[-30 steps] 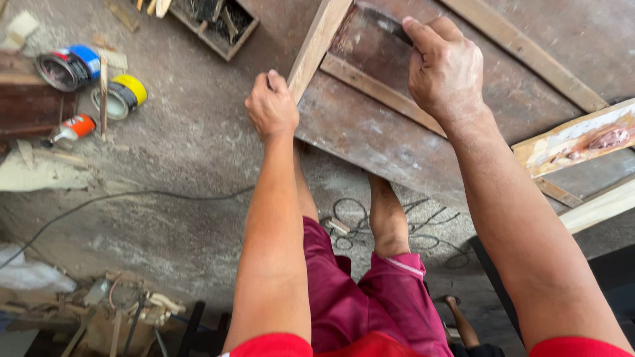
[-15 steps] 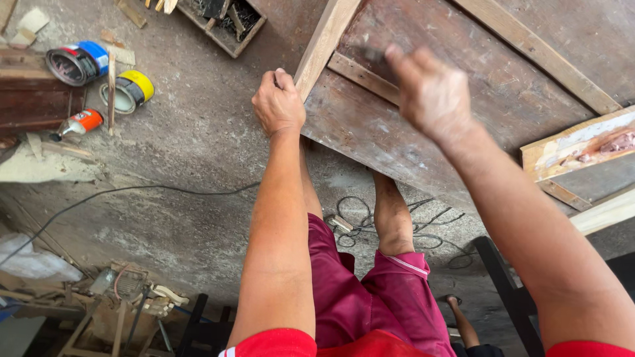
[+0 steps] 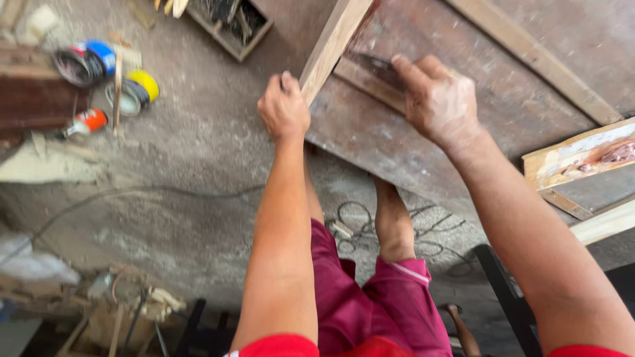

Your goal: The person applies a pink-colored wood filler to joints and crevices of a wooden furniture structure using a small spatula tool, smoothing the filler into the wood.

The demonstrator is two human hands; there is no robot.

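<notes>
A large dark brown wooden panel (image 3: 397, 142) with pale wooden battens lies in front of me. My left hand (image 3: 284, 109) is closed around the near end of a pale batten (image 3: 331, 43) at the panel's left edge. My right hand (image 3: 440, 99) presses a small dark flat piece, blurred and hard to name, onto a cross batten (image 3: 364, 76) on the panel's face. My bare legs and maroon shorts (image 3: 370, 304) show below the panel.
On the concrete floor at the left stand several paint cans with blue and yellow lids (image 3: 132, 89) and a small orange-capped bottle (image 3: 86, 122). A wooden box of scraps (image 3: 231, 23) sits at the top. A cable (image 3: 132, 195) crosses the floor. A pale board (image 3: 582, 155) lies at right.
My right hand lifted off the panel, then came back down on the cross batten. My left hand stayed on the batten's end. The view shifted slightly.
</notes>
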